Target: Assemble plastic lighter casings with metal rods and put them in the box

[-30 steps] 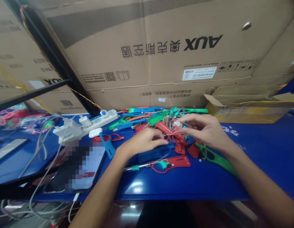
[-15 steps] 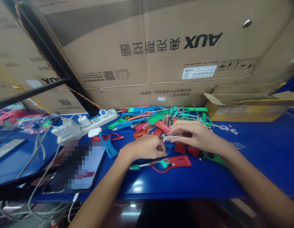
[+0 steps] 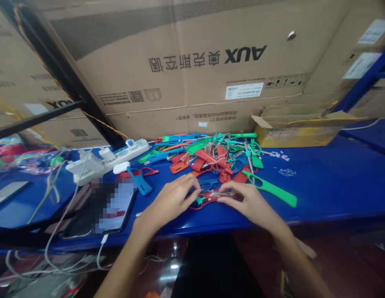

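Near the front of the blue table (image 3: 176,221), my left hand (image 3: 176,193) has its thumb and fingertips curled together at the left end of a red plastic casing (image 3: 208,197). What it pinches is too small to name. My right hand (image 3: 246,199) pinches a thin metal tube (image 3: 222,193) over that casing's right part. A teal piece (image 3: 199,200) lies by my left thumb. Just behind my hands is a blue casing (image 3: 207,182), and past it a pile of red, green and blue casings (image 3: 211,159) with metal rods and wires.
A green casing (image 3: 273,191) lies to the right. On the left are a phone-like screen (image 3: 117,211), a white power strip (image 3: 130,152) with cables and a blue casing (image 3: 142,182). An open carton (image 3: 298,136) and large cardboard (image 3: 186,82) stand behind.
Both hands have come down toward the table's front edge, the right with the metal tube, and are now over the red casing. The view has shifted to the right.
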`<control>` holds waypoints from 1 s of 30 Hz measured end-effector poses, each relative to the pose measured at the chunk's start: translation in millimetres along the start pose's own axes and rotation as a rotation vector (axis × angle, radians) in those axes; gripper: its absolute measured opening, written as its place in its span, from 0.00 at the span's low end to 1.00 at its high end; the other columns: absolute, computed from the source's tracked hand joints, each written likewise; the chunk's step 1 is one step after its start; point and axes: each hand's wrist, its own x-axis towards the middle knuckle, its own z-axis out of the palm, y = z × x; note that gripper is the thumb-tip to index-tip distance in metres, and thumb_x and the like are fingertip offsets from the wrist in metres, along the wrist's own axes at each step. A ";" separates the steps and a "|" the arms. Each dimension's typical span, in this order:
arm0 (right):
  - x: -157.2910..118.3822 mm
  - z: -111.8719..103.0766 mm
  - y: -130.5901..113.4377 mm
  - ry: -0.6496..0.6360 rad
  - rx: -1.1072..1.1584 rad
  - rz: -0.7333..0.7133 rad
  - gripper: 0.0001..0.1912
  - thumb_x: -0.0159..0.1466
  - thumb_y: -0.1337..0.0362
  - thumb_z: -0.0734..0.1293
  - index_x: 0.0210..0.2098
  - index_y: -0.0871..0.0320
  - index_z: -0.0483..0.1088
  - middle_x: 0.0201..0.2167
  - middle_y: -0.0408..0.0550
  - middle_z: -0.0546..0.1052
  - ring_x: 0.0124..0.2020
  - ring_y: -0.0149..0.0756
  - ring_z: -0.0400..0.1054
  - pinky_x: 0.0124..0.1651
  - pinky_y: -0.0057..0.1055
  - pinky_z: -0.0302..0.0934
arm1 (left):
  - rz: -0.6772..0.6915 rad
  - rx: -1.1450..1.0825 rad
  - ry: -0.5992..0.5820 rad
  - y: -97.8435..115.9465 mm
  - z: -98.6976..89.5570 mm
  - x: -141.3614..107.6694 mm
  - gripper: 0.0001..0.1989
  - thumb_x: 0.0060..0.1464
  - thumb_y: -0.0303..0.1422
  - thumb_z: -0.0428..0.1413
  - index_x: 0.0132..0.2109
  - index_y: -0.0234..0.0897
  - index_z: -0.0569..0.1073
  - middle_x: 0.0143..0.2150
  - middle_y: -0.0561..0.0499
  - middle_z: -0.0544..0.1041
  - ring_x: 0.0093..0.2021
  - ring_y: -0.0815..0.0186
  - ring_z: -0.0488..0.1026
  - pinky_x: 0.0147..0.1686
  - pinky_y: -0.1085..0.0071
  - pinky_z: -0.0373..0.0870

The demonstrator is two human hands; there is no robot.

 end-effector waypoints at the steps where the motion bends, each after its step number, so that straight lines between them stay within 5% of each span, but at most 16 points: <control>1: -0.2 4.8 -1.6 -0.007 -0.001 0.010 0.08 0.68 0.55 0.70 0.40 0.53 0.75 0.36 0.41 0.81 0.33 0.34 0.73 0.37 0.29 0.63 | -0.026 0.006 0.043 2.9 5.1 -5.2 0.08 0.70 0.35 0.50 0.45 0.42 0.73 0.45 0.52 0.78 0.46 0.63 0.75 0.45 0.69 0.68; 6: 6.5 19.8 -6.1 0.000 0.024 0.004 0.07 0.67 0.57 0.71 0.41 0.53 0.74 0.35 0.40 0.81 0.32 0.34 0.73 0.37 0.28 0.64 | -0.096 -0.012 0.232 11.3 33.9 -20.6 0.05 0.69 0.33 0.52 0.44 0.42 0.73 0.40 0.54 0.79 0.42 0.63 0.74 0.40 0.69 0.68; 11: 4.8 24.8 -4.8 0.050 -0.032 -0.003 0.07 0.67 0.57 0.71 0.41 0.52 0.76 0.37 0.40 0.81 0.31 0.33 0.73 0.35 0.28 0.63 | -0.037 -0.128 0.400 9.2 44.0 -26.3 0.06 0.69 0.31 0.54 0.49 0.42 0.75 0.45 0.53 0.81 0.45 0.65 0.75 0.52 0.66 0.66; 20: -1.1 25.1 -4.4 0.143 -0.010 -0.050 0.09 0.66 0.56 0.73 0.43 0.52 0.77 0.37 0.42 0.81 0.26 0.30 0.66 0.31 0.28 0.61 | 0.032 -0.160 0.363 9.0 40.9 -27.2 0.10 0.68 0.29 0.54 0.50 0.42 0.79 0.43 0.51 0.80 0.42 0.65 0.72 0.42 0.69 0.68; 30: -0.9 22.9 -4.7 0.060 -0.036 -0.072 0.07 0.67 0.58 0.72 0.43 0.51 0.78 0.36 0.41 0.80 0.27 0.30 0.64 0.32 0.28 0.59 | 0.018 -0.141 0.357 7.7 42.0 -27.1 0.10 0.69 0.30 0.54 0.50 0.43 0.80 0.43 0.52 0.80 0.41 0.65 0.73 0.42 0.68 0.69</control>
